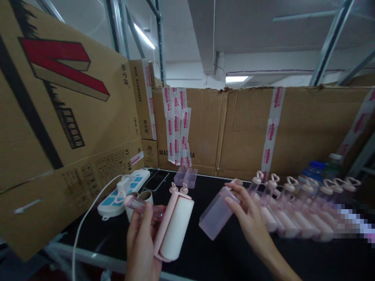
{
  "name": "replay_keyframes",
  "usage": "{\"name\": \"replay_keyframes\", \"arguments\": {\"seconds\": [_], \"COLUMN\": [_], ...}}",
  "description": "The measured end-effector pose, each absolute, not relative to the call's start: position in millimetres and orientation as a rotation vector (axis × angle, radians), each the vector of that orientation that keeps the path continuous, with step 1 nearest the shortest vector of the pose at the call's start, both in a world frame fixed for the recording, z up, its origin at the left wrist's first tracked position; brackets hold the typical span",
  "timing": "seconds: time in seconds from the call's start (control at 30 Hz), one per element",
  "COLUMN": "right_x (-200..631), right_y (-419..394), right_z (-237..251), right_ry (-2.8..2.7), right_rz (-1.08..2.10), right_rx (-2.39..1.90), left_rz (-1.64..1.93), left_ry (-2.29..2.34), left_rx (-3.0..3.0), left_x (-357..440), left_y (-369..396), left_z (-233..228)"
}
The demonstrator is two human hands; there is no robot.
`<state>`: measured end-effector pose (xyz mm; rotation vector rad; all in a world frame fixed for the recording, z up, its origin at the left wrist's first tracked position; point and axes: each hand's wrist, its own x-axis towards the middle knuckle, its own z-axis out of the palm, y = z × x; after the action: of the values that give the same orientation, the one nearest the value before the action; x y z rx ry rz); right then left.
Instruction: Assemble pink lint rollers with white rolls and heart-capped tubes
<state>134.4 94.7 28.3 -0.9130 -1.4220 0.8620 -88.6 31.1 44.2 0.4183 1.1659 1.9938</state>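
Note:
My left hand [143, 238] is closed around a small lint roller [177, 228] with a white roll in a pink frame. A clear pink tube-shaped handle [140, 205] lies across the same hand, pointing left. Just beyond the roller's top end show two small pink ring-topped pieces [184, 189]; whether they are joined to it I cannot tell. To the right, my right hand [244, 205] grips a translucent purple cover [218, 214] by its upper end, holding it tilted above the black table. A gap separates cover and roller.
A row of similar lint rollers [293, 218] lies at right, with bottles [315, 169] behind. At left are a power strip [111, 205] with a white cable, a phone [157, 180] and two short tubes [147, 196]. A purple divided tray [186, 176] sits near the cardboard wall [243, 128].

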Motion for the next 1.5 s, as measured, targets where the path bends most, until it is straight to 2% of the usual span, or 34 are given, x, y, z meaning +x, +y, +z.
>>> {"name": "replay_keyframes", "arguments": {"seconds": [0.27, 0.57, 0.97, 1.17, 1.37, 1.5], "right_x": [118, 112, 118, 126, 141, 186], "right_y": [86, 87, 91, 83, 73, 64], "right_z": [31, 26, 29, -2, -33, -18], "right_ry": [-1.483, -1.479, -1.379, -1.441, -1.488, -1.473], "right_rz": [1.139, 1.106, 0.828, 0.350, 0.238, 0.134], "right_rx": [-0.796, -0.772, -0.835, -0.879, -0.987, -1.002], "left_rz": [1.931, 1.975, 1.887, 1.609, 1.427, 1.210], "left_ry": [1.138, 1.141, 1.127, 1.301, 1.312, 1.289], "left_rx": [0.452, 0.516, 0.506, 1.078, 1.506, 1.821], "left_x": [-47, -24, 8, -14, -22, -17], "left_y": [33, 38, 55, 85, 134, 166], "left_z": [46, 46, 37, 37, 38, 25]}}
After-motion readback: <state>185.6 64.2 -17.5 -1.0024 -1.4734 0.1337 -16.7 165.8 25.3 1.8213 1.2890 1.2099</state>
